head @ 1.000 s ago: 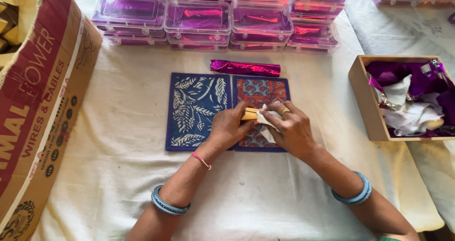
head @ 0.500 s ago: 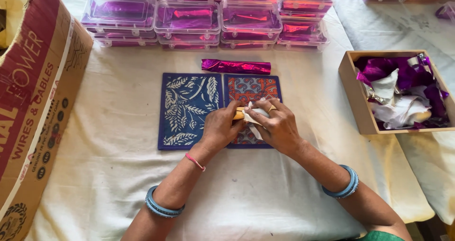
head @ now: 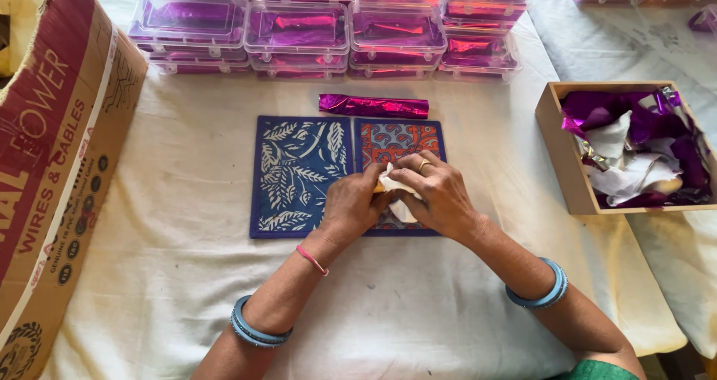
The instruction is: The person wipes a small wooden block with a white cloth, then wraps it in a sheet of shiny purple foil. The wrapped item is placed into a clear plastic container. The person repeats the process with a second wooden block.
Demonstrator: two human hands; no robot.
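My left hand [head: 352, 202] grips a small yellow-orange bar [head: 379, 189], mostly hidden by the fingers. My right hand [head: 433, 191], with a ring on one finger, pinches white paper [head: 396, 193] wrapped around the bar's right end. Both hands hover over two printed mats: a blue leaf-pattern mat [head: 299, 172] on the left and an orange-and-blue patterned mat [head: 396, 139] on the right. Just beyond the mats lies a bar wrapped in shiny purple foil [head: 373, 105].
Stacks of clear plastic boxes holding purple foil [head: 299, 30] line the far edge of the white cloth. A wooden tray [head: 560, 167] at the right holds crumpled purple foil and white paper scraps. A large cardboard carton [head: 52, 163] stands at the left.
My hands closed tighter together, the white paper folded further over the yellow bar, so less of the bar shows. The view shifted slightly.
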